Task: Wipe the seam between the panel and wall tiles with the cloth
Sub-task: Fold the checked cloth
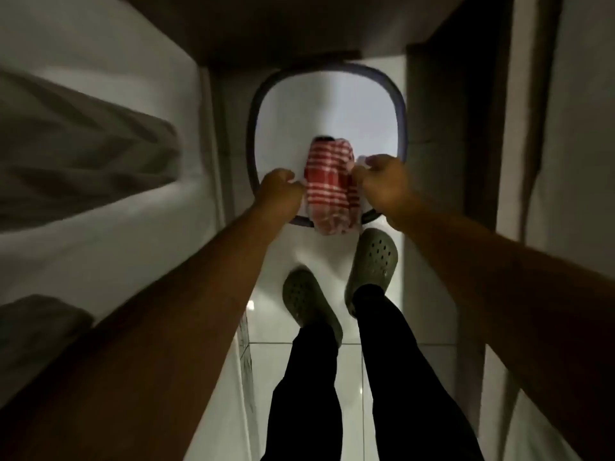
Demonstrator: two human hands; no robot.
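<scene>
Cloth [329, 184] front and centre here, red with white stripes, stretched between both hands above a white basin [327, 108] with a dark blue-grey rim. The left hand [279, 189] has its fingers curled tight on the cloth's left edge, and the right hand [382, 179] pinches the right edge, knuckles bunched, a pale scrap of the fabric peeking out above its fingertips. The cloth hangs down from that grip, its lower end drooping over the basin's near rim, its far end dark and a bit blurred.

Down below, two olive-green clogs [372, 264] stand on a glossy white tiled floor [346, 371], the right one just beside the basin's near rim, the left one set further back. Black trousers [392, 377] run up toward the camera.

Left side, a pale wall [100, 227] with grey veined streaks across it. Right side, a dark vertical strip [449, 128] rises beside the basin, with a lighter surface past it. Whether any of these is the panel or the seam, I cannot tell; the cloth touches neither wall.
</scene>
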